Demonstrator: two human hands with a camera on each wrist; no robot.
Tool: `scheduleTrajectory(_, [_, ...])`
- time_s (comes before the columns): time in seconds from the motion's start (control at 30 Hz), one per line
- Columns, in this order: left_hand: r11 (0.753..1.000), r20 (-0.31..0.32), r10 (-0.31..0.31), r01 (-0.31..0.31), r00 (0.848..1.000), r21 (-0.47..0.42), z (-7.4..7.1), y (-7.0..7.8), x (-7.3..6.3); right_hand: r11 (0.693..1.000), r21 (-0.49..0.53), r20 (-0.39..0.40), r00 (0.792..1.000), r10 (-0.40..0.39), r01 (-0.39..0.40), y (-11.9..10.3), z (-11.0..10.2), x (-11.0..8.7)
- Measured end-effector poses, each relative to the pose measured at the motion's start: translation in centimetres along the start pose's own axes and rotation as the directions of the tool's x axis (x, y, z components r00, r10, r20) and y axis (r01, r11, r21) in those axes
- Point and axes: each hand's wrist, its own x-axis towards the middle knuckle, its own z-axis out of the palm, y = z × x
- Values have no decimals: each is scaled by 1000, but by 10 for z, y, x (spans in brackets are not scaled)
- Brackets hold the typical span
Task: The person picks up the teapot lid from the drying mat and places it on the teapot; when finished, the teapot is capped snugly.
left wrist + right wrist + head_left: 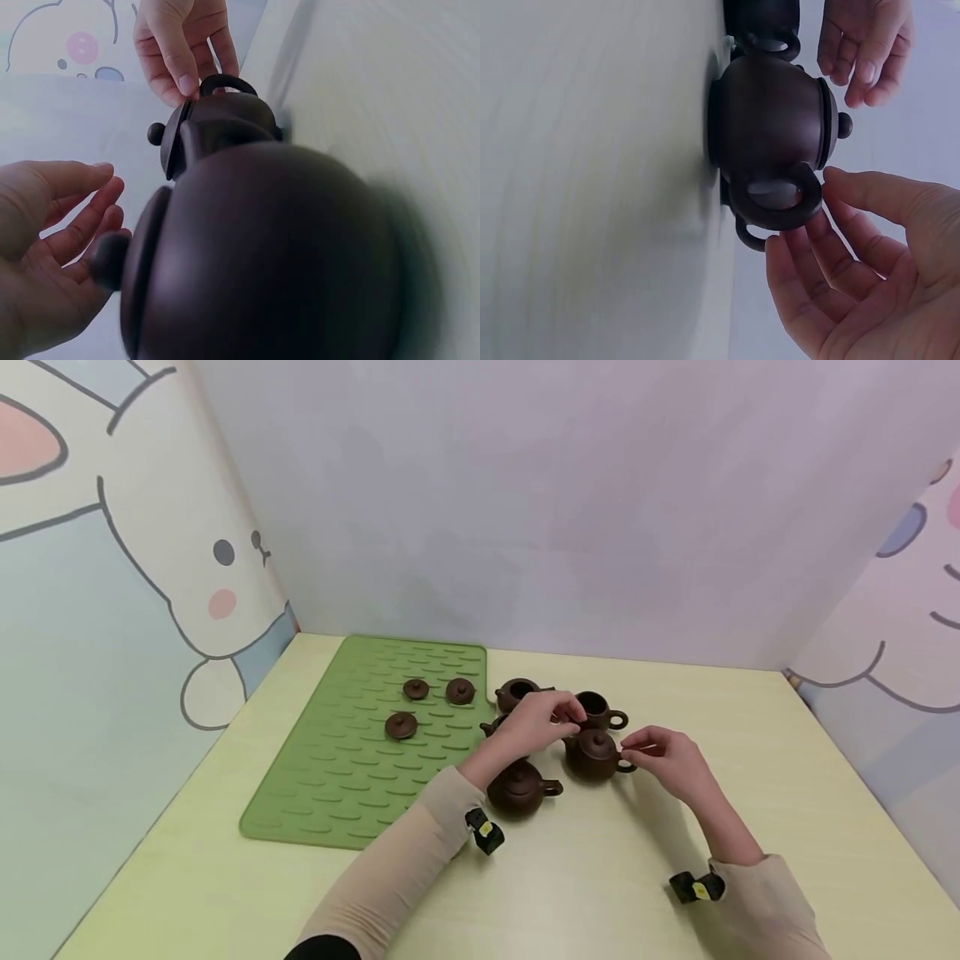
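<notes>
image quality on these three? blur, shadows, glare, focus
Head: soft, even light, no harsh glare; faint shadow near the right forearm on the table. Left wrist: the nearest teapot is blurred and cut off at the bottom edge. Right wrist: the lidded teapot is fairly sharp, soft shadow on the table beside it; scene turned sideways.
</notes>
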Motion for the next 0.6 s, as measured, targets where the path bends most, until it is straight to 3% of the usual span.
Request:
scheduleTrajectory(0.4, [1000,-64,-11,12,998,25,-23,-13,-8,1000,2,-55,998,-23,23,-8,-8,4])
scheduleTrajectory(0.6, [999,-73,-40,39,997,-23,-30,-22,-14,999,16,-69,997,-33,35,-14,-8,5])
